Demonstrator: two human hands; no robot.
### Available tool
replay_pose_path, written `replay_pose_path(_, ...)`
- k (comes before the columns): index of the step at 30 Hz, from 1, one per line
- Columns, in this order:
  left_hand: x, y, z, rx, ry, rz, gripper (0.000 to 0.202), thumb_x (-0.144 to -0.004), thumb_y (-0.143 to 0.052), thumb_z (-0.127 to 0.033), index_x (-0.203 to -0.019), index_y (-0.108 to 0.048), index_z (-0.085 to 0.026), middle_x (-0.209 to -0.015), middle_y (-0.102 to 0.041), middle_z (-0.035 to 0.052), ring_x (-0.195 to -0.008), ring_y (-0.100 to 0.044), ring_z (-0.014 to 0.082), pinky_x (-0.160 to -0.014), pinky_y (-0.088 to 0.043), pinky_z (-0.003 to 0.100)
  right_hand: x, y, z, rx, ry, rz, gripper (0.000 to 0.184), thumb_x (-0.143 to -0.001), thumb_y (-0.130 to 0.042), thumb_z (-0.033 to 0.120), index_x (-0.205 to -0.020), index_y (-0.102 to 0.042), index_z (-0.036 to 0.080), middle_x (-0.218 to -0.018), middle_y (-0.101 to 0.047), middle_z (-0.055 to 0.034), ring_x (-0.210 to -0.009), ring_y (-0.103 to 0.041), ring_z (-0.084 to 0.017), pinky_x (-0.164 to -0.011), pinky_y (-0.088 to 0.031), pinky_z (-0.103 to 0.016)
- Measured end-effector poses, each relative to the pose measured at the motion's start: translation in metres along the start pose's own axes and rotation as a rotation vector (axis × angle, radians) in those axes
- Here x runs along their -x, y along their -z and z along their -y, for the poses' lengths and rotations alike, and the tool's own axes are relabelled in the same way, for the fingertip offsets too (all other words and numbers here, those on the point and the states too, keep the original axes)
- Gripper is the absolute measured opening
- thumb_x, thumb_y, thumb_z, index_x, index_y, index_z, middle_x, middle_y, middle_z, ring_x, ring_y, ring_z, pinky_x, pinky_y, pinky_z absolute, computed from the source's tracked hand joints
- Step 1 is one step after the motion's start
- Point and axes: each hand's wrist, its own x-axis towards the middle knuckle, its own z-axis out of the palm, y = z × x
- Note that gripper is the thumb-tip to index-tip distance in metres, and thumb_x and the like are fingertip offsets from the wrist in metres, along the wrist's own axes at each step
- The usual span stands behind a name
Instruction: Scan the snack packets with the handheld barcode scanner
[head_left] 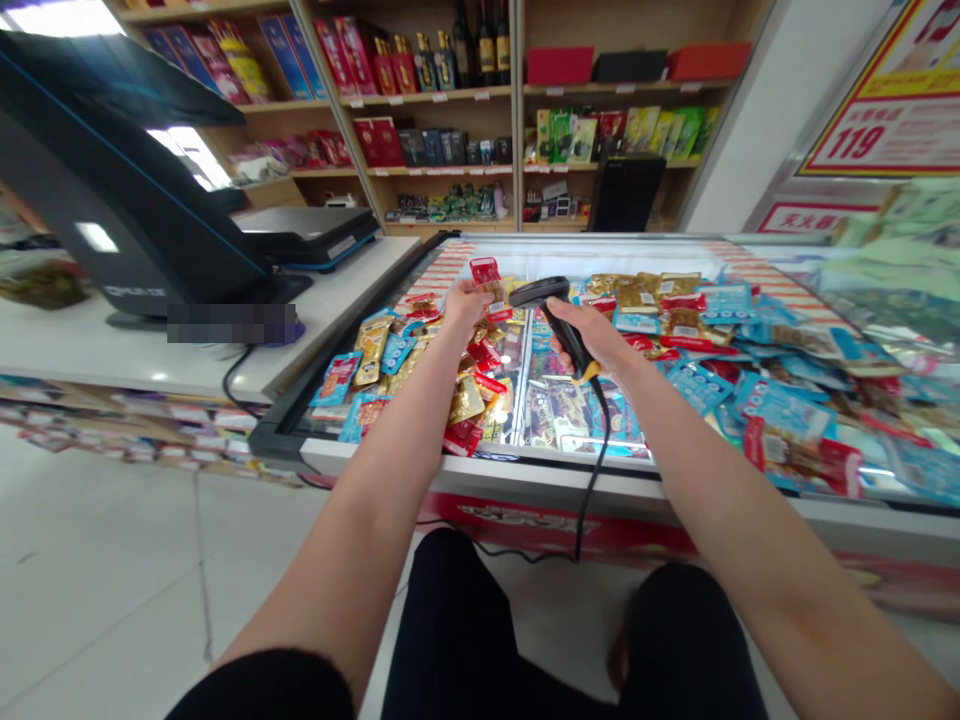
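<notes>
Centrally, left hand (466, 302) pinches a red packet (484, 270), projecting above the fingertips; right hand (589, 330) grips a scanner (564, 330).

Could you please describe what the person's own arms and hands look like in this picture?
The left hand and right hand are both bare, without gloves. The left forearm is uncovered up to a plain black sleeve; the right forearm is bare to the picture's edge. Neither wrist shows a watch; rings are too small to tell.
</notes>
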Motion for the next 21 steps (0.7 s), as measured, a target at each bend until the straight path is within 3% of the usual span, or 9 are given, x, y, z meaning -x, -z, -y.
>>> replay_pose_path(21, 0.0018, -0.0010, 0.0029, -0.021, -0.016, 0.018, 0.024, -0.060, -0.064, -0.004, -0.080, -0.061, -0.017, -0.065, -0.060, -0.0045, -0.060, -0.056, 0.0099, -0.062, -0.044, 0.021, 0.0007, -0.0002, 0.0000, -0.015, 0.002, 0.011, 0.034, -0.092, -0.058, 0.051, -0.082, -0.054, 0.019, -0.050, -0.056, 0.0014, -0.034, -0.050, -0.010, -0.032, -0.040, -0.020)
